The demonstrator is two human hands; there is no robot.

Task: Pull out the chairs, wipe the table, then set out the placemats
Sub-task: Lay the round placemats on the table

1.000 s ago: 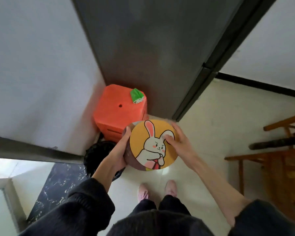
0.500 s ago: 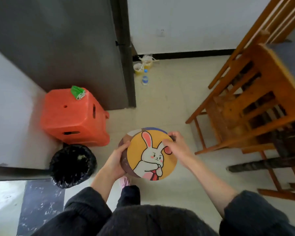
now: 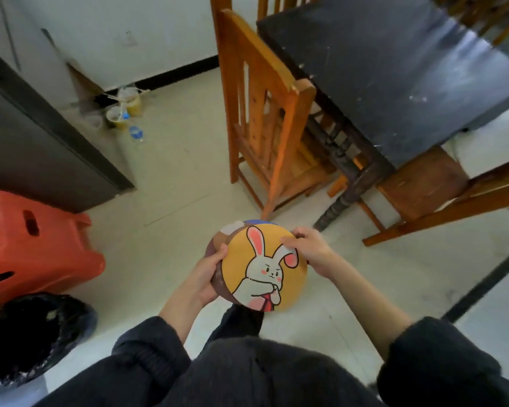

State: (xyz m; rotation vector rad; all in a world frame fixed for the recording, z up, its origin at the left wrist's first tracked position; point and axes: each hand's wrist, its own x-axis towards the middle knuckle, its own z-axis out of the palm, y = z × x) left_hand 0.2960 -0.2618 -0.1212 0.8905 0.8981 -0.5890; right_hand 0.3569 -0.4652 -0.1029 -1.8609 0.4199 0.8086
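Note:
I hold a stack of round placemats [image 3: 262, 268] in front of my waist; the top one is yellow with a white rabbit, and brown and blue ones show beneath it. My left hand [image 3: 207, 277] grips the stack's left edge. My right hand [image 3: 309, 249] pinches the upper right edge. The dark table [image 3: 394, 69] stands ahead to the right. One wooden chair [image 3: 265, 113] stands at its left end, another wooden chair [image 3: 441, 189] at its near side.
An orange plastic stool [image 3: 33, 242] and a black bin bag [image 3: 33, 333] sit on the floor at left, beside a grey cabinet [image 3: 41, 142]. Cups and a bottle [image 3: 127, 116] lie by the far wall. Pale floor lies between me and the table.
My view has swung right from the orange stool and cabinet toward the table and chairs. Both hands have kept hold of the placemat stack the whole time.

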